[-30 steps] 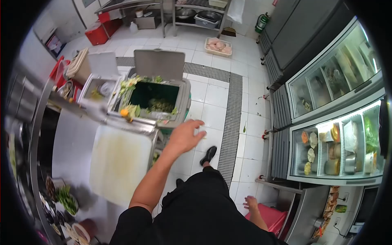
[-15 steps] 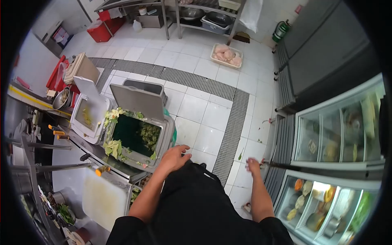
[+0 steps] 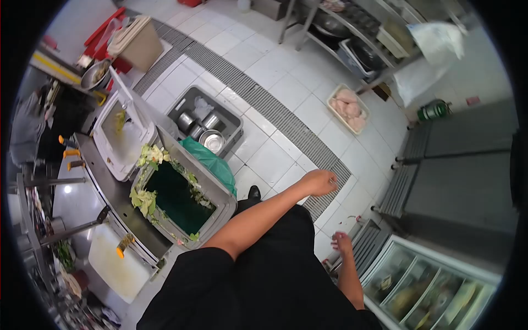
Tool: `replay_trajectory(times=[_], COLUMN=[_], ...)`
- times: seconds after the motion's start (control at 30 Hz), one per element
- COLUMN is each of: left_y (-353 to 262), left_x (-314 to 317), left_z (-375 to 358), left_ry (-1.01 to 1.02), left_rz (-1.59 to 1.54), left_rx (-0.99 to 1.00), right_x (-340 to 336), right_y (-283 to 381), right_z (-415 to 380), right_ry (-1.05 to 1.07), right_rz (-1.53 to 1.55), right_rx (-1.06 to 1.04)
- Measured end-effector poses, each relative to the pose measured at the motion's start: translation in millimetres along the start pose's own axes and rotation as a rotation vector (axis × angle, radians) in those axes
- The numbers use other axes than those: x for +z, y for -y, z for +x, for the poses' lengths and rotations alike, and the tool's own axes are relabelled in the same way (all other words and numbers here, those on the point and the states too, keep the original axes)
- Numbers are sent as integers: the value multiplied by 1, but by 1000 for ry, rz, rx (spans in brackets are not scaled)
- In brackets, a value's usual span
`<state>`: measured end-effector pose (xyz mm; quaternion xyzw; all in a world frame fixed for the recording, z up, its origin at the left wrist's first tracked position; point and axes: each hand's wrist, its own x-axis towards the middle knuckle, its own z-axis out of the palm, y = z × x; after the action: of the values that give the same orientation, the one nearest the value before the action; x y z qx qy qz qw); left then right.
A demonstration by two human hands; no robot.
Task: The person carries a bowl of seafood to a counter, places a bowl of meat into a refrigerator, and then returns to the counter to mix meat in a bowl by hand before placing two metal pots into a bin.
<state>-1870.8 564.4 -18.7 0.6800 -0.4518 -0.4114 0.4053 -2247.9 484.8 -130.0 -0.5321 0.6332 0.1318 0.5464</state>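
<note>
My left hand (image 3: 320, 182) reaches forward over the floor drain, empty, its fingers loosely bent and slightly apart. Nearer the fridge, my right hand (image 3: 341, 242) hangs above the floor with fingers apart and nothing in them. To the left of my body stands a grey bin (image 3: 217, 206) with a green liner, its top open and leafy scraps along the rim. Beside it is a smaller white bin (image 3: 140, 146) with a raised lid. Neither hand touches these things.
A grey crate (image 3: 234, 132) with metal pots sits on the floor. A tray of raw meat (image 3: 347, 109) lies near the metal shelf (image 3: 322, 47). At lower left is a white cutting board (image 3: 118, 264); at lower right, a glass-topped fridge (image 3: 434, 286).
The view has turned and shifted. My left hand has moved forward and right, away from the bin. The bin's raised lid no longer hides the crate and its pots.
</note>
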Motion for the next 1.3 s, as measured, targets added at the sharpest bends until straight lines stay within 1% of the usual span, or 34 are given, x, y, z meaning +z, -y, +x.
replay_trajectory(times=[0.03, 0.1, 0.17, 0.2, 0.23, 0.3, 0.37, 0.4, 0.43, 0.5, 0.53, 0.57, 0.63, 0.67, 0.73, 0.77, 0.83, 0.9, 0.93, 0.97, 1.0, 1.07, 1.1, 1.13, 1.17, 1.2, 1.27, 1.3], left_y=[10, 44, 118, 158, 193, 232, 318, 356, 383, 328, 348, 378, 443, 470, 519, 542, 586, 636, 649, 660, 682, 722, 731, 733, 735, 737, 738, 738], left_x=[-9, -30, -40, -36, -57, -85, -82, -86, -87, -143, -153, -157, -160, -169, -179, -189, -209, -221, -232, -242, -240, -229, -228, -234, -236, -232, -225, -222], left_z=[21, 65, 99, 100, 101, 81, 65, 57, 50, 36, 32, 27, 15, 8, -5, -11, -27, -43, -48, -52, -56, -64, -65, -66, -68, -70, -73, -71], left_ry=[-27, -209, -305, -394, -493, -625, -832, -849, -856, -955, -964, -969, -1046, -1044, -1143, -1138, -1103, -1079, -1053, -1026, -1010, -1136, -1122, -1028, -931, -919, -1128, -1127], left_rz=[-13, -167, -351, -334, -292, -508, -413, -374, -340, -635, -682, -699, -378, -390, -245, -260, -291, -159, -169, -180, -194, 84, 72, -14, -101, -115, -150, -154], left_rx=[-23, -149, -365, -465, -546, -840, -989, -1090, -1198, -1278, -1281, -1297, -1347, -1362, -1423, -1445, -1466, -1465, -1463, -1461, -1482, -1389, -1407, -1483, -1555, -1571, -1406, -1420], right_x=[-12, -26, -30, -38, -41, -67, -35, -20, -7, 39, 63, 90, 152, 183, 254, 293, 371, 449, 485, 519, 550, 605, 628, 648, 667, 684, 706, 717], right_y=[-4, 5, 44, 61, 91, 125, 228, 274, 312, 387, 410, 431, 458, 462, 465, 466, 463, 458, 452, 450, 436, 432, 422, 409, 398, 388, 378, 382], right_z=[9, 33, 65, 76, 115, 174, 188, 199, 207, 210, 224, 234, 251, 268, 286, 295, 307, 320, 327, 334, 355, 373, 388, 405, 423, 438, 458, 461], right_ry=[47, 45, 83, 102, 128, 419, 170, 163, 155, 190, 252, 260, 371, 403, 487, 532, 652, 742, 769, 802, 816, 798, 792, 787, 796, 771, 755, 754], right_rz=[13, -50, -142, -200, -232, -79, -275, -278, -284, -276, -259, -280, -378, -430, -435, -455, -527, -521, -539, -543, -628, -812, -843, -871, -882, -914, -957, -921], right_rx=[84, 278, 284, 294, 276, 78, -55, -114, -164, -249, -269, -261, -259, -267, -234, -181, -191, -121, -186, -204, -276, -397, -491, -588, -568, -533, -489, -433])
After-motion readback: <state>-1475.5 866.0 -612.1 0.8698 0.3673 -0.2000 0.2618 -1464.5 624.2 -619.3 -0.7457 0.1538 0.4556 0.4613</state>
